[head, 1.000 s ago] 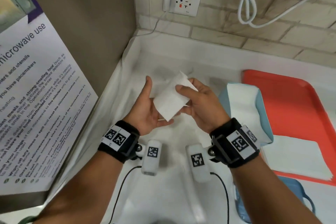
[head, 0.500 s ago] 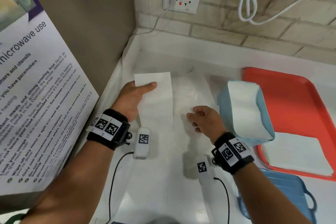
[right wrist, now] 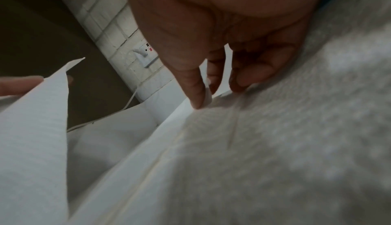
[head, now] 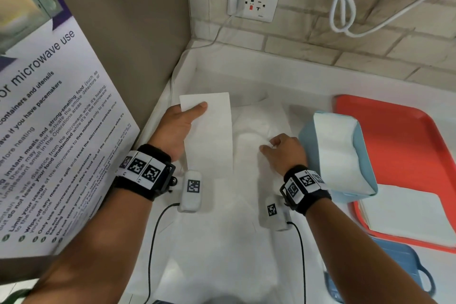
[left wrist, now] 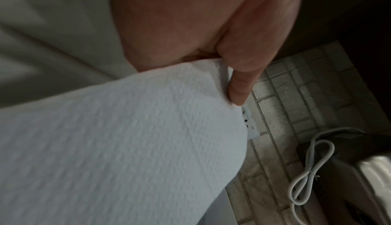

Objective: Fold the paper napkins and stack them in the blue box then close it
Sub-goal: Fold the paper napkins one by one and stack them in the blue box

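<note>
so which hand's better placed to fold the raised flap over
Left. The left hand already pinches the far corner of the napkin's raised flap, thumb on top. The right hand pins the flat half on the counter, beside the blue box.

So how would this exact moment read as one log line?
step: folding napkin | left hand: pinches napkin | right hand: fingertips on napkin's other half | blue box: open
</note>
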Demonstrator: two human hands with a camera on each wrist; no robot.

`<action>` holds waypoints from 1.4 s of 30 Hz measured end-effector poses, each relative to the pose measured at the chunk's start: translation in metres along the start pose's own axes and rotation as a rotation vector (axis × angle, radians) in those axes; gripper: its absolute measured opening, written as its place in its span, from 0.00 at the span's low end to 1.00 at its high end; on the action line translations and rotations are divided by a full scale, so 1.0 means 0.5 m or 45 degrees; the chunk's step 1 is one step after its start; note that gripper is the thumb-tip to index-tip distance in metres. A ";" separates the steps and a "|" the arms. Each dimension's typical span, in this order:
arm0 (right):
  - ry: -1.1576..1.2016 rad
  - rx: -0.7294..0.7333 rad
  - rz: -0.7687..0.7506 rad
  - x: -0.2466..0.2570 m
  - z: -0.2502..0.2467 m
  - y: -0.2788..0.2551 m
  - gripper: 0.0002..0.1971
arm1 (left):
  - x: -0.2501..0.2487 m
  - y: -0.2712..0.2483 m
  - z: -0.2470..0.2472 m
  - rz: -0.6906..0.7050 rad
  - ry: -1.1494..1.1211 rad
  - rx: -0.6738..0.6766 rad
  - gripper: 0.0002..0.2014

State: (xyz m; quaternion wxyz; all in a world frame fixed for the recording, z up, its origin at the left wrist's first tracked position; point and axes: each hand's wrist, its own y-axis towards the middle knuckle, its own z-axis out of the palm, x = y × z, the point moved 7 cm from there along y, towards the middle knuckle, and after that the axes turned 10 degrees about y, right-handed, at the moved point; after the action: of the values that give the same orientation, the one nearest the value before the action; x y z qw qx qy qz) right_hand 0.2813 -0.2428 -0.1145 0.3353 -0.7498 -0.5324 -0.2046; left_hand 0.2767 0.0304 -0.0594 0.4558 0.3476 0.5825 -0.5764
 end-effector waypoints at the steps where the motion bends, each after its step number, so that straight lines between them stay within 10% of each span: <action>1: 0.022 -0.016 -0.021 0.002 -0.002 0.002 0.12 | -0.002 0.003 -0.006 0.008 -0.007 -0.016 0.05; 12: 1.295 0.225 0.067 0.073 -0.008 -0.045 0.08 | -0.021 0.012 -0.023 0.147 0.024 -0.033 0.06; 18: 1.365 0.377 -0.193 0.184 -0.083 -0.101 0.10 | -0.024 0.023 -0.039 0.145 0.046 -0.162 0.03; 25: 1.292 0.958 -0.572 0.324 -0.148 -0.243 0.08 | -0.046 0.002 0.005 0.204 0.018 -0.013 0.09; 34: 1.061 0.167 -0.410 0.251 -0.129 -0.132 0.02 | -0.052 -0.050 0.094 0.153 -0.120 0.223 0.12; 42: 1.504 0.164 -0.142 0.225 -0.097 -0.122 0.07 | -0.053 -0.060 0.108 0.110 -0.174 0.212 0.15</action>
State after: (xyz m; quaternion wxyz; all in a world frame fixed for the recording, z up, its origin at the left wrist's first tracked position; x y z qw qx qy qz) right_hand 0.2661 -0.1905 0.0110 0.6084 -0.4581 -0.3056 -0.5715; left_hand 0.2650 -0.0228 -0.0197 0.4883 0.3688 0.4847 -0.6249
